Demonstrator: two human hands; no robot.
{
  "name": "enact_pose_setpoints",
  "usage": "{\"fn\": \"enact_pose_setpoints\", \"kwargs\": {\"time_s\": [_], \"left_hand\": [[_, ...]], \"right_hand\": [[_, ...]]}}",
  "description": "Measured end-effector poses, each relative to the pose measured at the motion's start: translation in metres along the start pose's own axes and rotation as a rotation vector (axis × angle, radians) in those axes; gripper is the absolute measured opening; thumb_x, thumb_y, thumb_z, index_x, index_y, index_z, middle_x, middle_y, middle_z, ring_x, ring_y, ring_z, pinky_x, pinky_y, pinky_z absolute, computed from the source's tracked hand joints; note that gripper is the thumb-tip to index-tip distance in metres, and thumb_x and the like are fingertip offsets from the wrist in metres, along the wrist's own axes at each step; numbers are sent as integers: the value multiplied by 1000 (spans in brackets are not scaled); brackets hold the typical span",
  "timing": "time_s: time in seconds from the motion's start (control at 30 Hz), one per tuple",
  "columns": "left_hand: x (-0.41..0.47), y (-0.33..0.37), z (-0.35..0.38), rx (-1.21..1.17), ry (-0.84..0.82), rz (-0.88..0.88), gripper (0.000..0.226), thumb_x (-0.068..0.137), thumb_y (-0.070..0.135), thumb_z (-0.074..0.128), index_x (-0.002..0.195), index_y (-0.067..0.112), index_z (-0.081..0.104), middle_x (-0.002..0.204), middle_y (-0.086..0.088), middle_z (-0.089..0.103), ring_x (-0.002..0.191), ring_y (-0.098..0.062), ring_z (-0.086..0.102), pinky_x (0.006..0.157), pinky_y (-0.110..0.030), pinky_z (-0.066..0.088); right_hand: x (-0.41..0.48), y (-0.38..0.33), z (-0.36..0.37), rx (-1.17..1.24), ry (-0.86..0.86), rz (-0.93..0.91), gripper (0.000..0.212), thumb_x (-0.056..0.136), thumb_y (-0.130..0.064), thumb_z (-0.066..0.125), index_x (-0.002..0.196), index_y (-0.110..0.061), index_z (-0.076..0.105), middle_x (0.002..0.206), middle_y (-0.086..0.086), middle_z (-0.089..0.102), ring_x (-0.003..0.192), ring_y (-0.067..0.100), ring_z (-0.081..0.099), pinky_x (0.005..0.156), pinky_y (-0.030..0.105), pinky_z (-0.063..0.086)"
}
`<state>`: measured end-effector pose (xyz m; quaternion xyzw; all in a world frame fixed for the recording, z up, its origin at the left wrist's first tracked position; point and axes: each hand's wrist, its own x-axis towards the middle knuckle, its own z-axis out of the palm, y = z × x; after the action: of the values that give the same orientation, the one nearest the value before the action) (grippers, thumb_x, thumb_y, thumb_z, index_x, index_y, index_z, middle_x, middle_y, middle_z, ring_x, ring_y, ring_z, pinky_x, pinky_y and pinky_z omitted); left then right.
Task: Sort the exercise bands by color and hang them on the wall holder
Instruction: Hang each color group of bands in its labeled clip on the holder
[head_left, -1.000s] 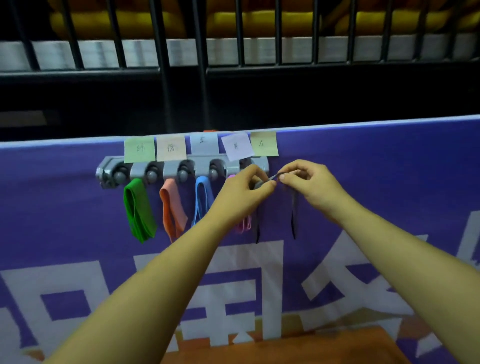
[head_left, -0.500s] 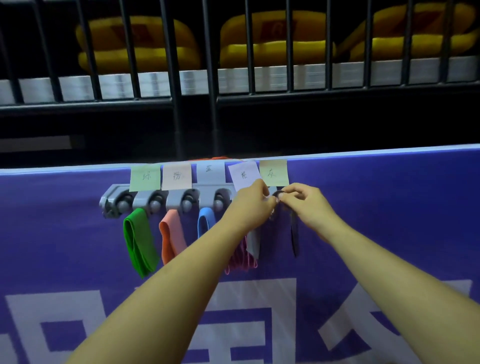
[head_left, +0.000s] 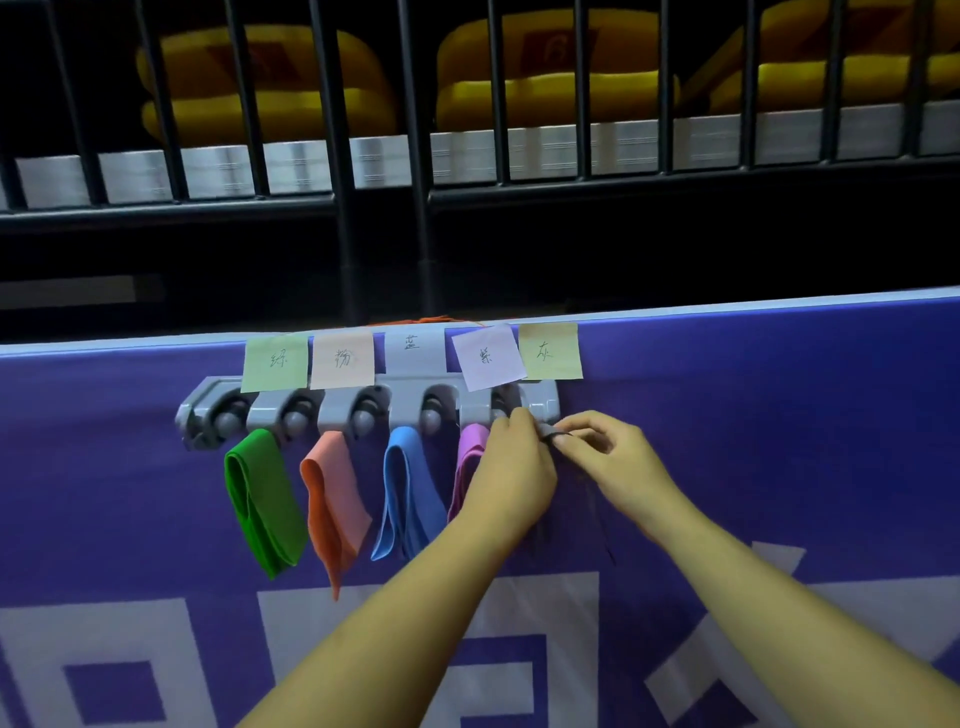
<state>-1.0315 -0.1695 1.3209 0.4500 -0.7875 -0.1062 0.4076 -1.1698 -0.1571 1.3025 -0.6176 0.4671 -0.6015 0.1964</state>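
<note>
Grey band (head_left: 551, 434) pinched by both hands, left hand (head_left: 511, 467) + right hand (head_left: 613, 462) | just below-right of wall holder (head_left: 332, 410) right-end slot (head_left: 500, 405) | pinched span lies sideways, loop hangs down | left hand nearer slot | likely next: up-left onto it

Only one view is given, from a camera worn on the head. The purple banner (head_left: 779, 415) is faced head-on from close by, with the view tilted slightly downward, and its top edge is bent by the wide angle. The holder (head_left: 340, 410) is set just above mid-frame, near enough for handwriting on the notes (head_left: 275, 361) to be made out. Both forearms (head_left: 415, 623) are seen reaching in from the lower edge. The railing (head_left: 337, 156) and yellow seats (head_left: 260, 83) are shown behind, across the upper part.
</note>
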Motion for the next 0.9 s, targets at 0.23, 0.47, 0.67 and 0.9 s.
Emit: {"fn": "enact_pose_setpoints", "kwargs": {"time_s": [0.23,0.47,0.67,0.9], "left_hand": [[-8,-14,20,-150,51,10,22,94,9,43,113,14,53,112,-4,58,103,-21,54,88,-34,44],[-15,-19,27,-172,95,53,26,94,10,40,114,16,56,110,-2,60,102,-19,56,89,-40,48],[-24,-12,19,-215,58,-53,34,96,9,40,128,14,52,118,-6,64,106,-24,60,86,-35,49],[-39,-11,16,-201,-6,-96,43,99,11,39,141,19,38,119,-11,63,105,-30,61,86,-40,51]], "right_hand": [[-4,9,13,32,87,-6,14,85,-6,68,88,-20,71,86,1,73,79,7,65,74,18,51],[-12,7,10,63,56,-49,24,86,-6,69,95,-28,69,92,-9,73,84,1,66,79,15,51],[-15,9,11,101,44,-12,23,86,-11,71,102,-27,71,99,-7,74,96,8,68,87,19,51],[-25,11,14,37,29,26,27,93,-16,62,120,-23,65,101,-4,72,97,3,66,83,16,50]]}}
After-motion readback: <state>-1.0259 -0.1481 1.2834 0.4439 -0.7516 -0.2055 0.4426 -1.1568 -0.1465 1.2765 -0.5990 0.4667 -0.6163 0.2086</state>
